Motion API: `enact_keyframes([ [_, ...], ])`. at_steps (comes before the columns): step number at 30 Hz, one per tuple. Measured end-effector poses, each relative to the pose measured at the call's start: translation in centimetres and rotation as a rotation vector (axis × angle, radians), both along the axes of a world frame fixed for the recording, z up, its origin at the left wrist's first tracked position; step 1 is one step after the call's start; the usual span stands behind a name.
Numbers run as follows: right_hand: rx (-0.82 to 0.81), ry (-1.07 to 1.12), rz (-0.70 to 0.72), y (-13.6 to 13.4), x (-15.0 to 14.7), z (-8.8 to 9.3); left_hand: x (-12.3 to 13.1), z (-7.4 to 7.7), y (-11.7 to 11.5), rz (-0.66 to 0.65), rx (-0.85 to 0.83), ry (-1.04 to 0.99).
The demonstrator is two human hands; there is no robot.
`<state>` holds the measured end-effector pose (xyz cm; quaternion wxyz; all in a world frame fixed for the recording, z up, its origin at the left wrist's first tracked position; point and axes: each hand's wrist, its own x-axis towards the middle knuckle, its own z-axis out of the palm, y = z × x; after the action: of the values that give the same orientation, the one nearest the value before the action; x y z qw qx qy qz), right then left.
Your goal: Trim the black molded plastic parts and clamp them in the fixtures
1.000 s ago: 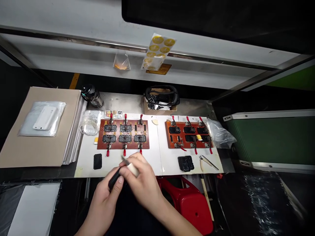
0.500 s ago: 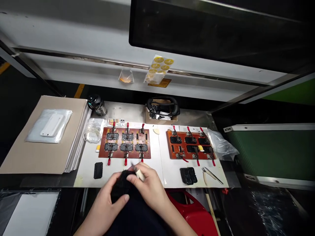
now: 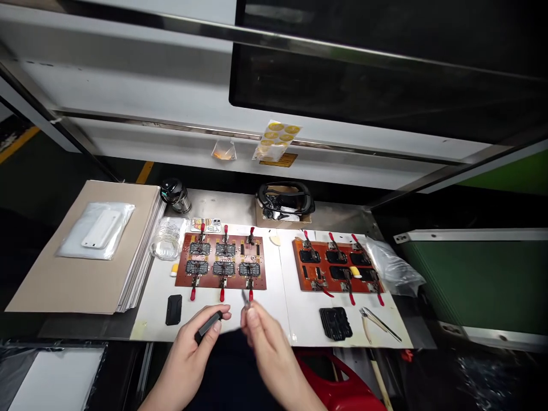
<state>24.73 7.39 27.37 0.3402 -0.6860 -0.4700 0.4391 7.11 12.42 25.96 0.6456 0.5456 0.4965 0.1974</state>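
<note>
My left hand (image 3: 188,348) is shut on a black rectangular plastic part (image 3: 206,327), near the front edge of the white work sheet (image 3: 149,325). My right hand (image 3: 265,354) pinches a small tool with a thin metal tip (image 3: 246,301), its handle hidden by my fingers. The hands are apart. Beyond them lies a brown fixture board (image 3: 220,279) with red-handled toggle clamps over black parts. An orange fixture board (image 3: 338,265) sits to the right. A single black part (image 3: 173,310) lies left of my hands.
A stack of black parts (image 3: 336,323) and a pair of pliers (image 3: 379,325) lie at right. Left stands a cardboard-topped stack (image 3: 38,274) holding a bagged white case (image 3: 100,231). A red stool (image 3: 342,388) sits below the bench.
My hands have moved apart, and the black part now sits clearly in my left hand. The whole view has shifted, with the bench lower in the frame.
</note>
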Motion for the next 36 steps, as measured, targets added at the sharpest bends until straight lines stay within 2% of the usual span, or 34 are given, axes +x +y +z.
enact_keyframes([
  [4,-0.031,-0.102,0.293,-0.7,-2.5,1.2,0.2,0.2,0.3,-0.02,0.011,-0.025],
  [7,-0.013,-0.175,0.384,-0.7,-3.8,1.4,0.4,0.4,0.4,-0.035,0.004,-0.031],
  [16,-0.023,-0.248,0.375,-0.5,-4.3,1.6,0.7,1.2,0.3,-0.024,0.012,-0.05],
  [36,-0.015,-0.246,0.373,-0.7,-4.6,1.9,0.2,1.1,-0.4,-0.034,0.025,-0.042],
])
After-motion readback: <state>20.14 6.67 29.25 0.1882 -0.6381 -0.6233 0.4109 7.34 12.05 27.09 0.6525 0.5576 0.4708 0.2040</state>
